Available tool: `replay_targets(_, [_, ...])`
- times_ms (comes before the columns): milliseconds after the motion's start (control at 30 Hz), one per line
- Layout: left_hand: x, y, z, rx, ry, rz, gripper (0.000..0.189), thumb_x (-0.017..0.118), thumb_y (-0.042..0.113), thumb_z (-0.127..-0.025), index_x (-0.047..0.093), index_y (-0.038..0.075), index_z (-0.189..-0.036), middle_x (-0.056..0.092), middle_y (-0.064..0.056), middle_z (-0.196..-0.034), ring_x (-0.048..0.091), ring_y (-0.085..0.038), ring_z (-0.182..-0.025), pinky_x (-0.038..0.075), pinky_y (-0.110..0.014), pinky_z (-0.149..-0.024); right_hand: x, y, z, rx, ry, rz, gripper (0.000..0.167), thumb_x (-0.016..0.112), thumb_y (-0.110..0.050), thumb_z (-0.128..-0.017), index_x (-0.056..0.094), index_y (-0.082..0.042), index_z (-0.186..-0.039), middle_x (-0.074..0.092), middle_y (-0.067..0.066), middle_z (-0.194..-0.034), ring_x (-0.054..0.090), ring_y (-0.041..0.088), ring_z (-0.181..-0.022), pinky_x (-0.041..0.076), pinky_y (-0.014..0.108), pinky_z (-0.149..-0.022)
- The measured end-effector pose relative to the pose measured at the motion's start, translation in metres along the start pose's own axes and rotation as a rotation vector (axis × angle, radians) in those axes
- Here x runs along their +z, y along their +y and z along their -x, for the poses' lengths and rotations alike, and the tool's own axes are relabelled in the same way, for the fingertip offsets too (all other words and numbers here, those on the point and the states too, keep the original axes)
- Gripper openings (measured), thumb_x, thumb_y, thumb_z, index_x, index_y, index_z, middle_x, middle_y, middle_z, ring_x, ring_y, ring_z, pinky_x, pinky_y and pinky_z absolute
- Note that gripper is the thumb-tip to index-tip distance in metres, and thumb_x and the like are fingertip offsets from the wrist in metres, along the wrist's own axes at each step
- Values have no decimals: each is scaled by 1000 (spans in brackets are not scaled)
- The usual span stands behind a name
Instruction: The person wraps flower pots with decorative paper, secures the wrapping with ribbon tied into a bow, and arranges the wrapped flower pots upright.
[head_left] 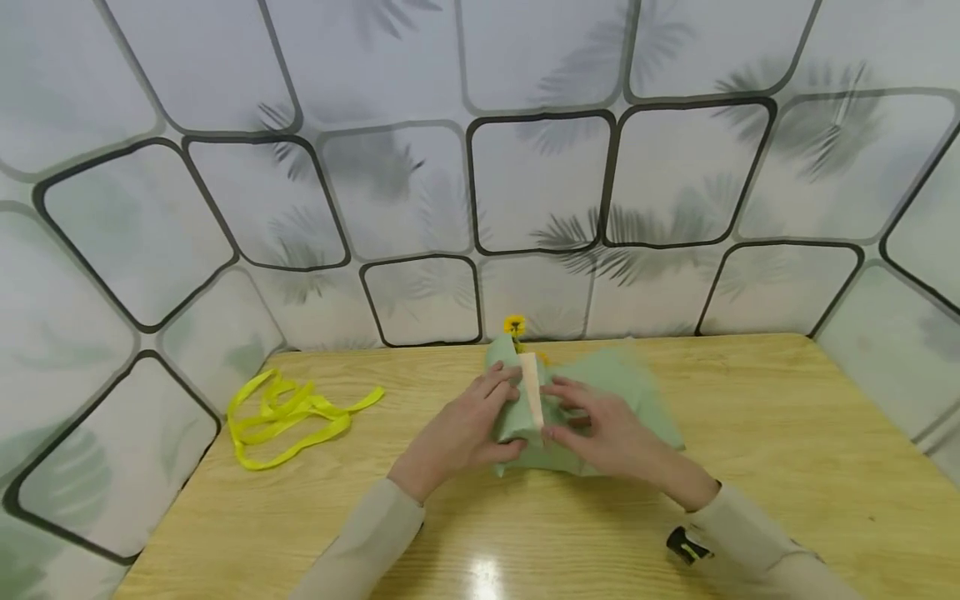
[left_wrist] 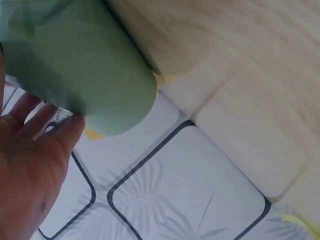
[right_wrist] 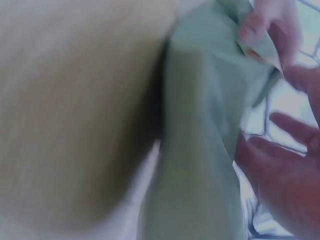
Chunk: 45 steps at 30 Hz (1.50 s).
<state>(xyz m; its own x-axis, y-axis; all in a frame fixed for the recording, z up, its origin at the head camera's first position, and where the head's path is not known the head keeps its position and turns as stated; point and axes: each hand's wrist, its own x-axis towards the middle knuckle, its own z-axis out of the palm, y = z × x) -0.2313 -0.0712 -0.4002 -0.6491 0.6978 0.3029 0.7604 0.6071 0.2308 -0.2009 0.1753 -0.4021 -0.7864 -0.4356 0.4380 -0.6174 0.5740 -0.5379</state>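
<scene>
A sheet of green wrapping paper [head_left: 615, 379] lies folded over on the table, with a yellow flower [head_left: 514, 325] sticking out at its far end. Along the fold runs a narrow pale strip [head_left: 532, 387]. My left hand [head_left: 468, 421] holds the rolled left part of the paper, fingers on top and thumb at the near edge. In the left wrist view its fingertips meet the green paper [left_wrist: 95, 65]. My right hand [head_left: 611, 433] touches the paper beside the strip, its fingers apart and loosely bent. Most of the flower is hidden inside the paper.
A loose yellow ribbon [head_left: 292, 412] lies in loops on the left of the wooden table [head_left: 750, 433]. Next to the right sleeve is a small black object [head_left: 686, 546]. A patterned curtain [head_left: 540, 183] stands behind the table and along its sides.
</scene>
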Motion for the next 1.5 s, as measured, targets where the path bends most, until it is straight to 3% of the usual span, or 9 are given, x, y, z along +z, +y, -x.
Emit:
replay_targets(133, [3, 2, -1, -9, -63, 2, 70, 67, 36, -94, 39, 10, -152, 45, -12, -159, 42, -36, -149, 49, -45, -111, -25, 3, 3, 157, 284, 212, 44, 76, -14, -91, 63, 3, -129, 59, 29, -132, 62, 43, -105, 56, 51, -80])
replay_targets(200, [3, 4, -1, 20, -69, -56, 71, 64, 35, -97, 35, 12, -158, 41, -14, -162, 42, -38, -148, 49, -45, -111, -38, 7, 8, 272, 356, 306, 51, 76, -20, -92, 58, 5, -132, 53, 35, -130, 53, 52, -107, 48, 59, -80])
replay_targets(333, [6, 5, 1, 116, -51, -227, 67, 59, 33, -102, 33, 12, -161, 34, -14, -166, 40, -37, -149, 43, -43, -118, -62, 18, 22, 513, 205, 283, 79, 62, -40, -101, 30, 11, -151, 47, 47, -128, 48, 65, -108, 45, 64, -78])
replay_targets(467, [6, 5, 1, 152, -35, -295, 65, 57, 32, -103, 34, 9, -160, 35, -10, -166, 39, -34, -151, 35, -40, -123, -70, 33, 31, 644, 9, 100, 84, 46, -45, -108, 12, 16, -155, 50, 49, -127, 55, 62, -112, 51, 63, -82])
replay_targets(733, [3, 6, 0, 136, -60, -261, 65, 57, 31, -104, 33, 8, -160, 37, -9, -166, 38, -37, -150, 34, -40, -124, -73, 60, 35, 673, -52, -41, 83, 42, -51, -108, 22, 14, -155, 53, 42, -135, 66, 44, -109, 56, 49, -81])
replay_targets(933, [4, 6, 2, 107, -84, -219, 65, 55, 31, -105, 30, 10, -162, 33, -8, -167, 35, -36, -152, 32, -40, -124, -80, 70, 38, 705, -55, -311, 77, 39, -48, -110, 27, 14, -154, 75, 10, -100, 68, 9, -79, 57, 29, -70])
replay_targets(1067, [3, 6, 2, 105, -87, -213, 65, 55, 30, -105, 31, 10, -161, 34, -8, -167, 35, -36, -152, 33, -40, -124, -71, 74, 30, 710, 29, -210, 69, 42, -49, -109, 45, 10, -145, 67, -3, -77, 56, 6, -63, 49, 27, -59])
replay_targets(1300, [3, 6, 1, 138, -54, -265, 70, 58, 29, -102, 29, 12, -162, 39, -13, -164, 39, -36, -150, 32, -43, -125, -53, 84, 14, 687, 40, -21, 54, 46, -39, -109, 52, 5, -139, 65, 35, -125, 70, 40, -102, 57, 41, -75])
replay_targets(1500, [5, 7, 0, 196, -20, -342, 63, 60, 30, -101, 37, 24, -159, 44, -17, -159, 44, -34, -147, 37, -47, -121, -50, 75, 15, 575, 118, 126, 51, 46, -35, -109, 50, 7, -140, 63, 34, -121, 65, 46, -103, 55, 53, -79])
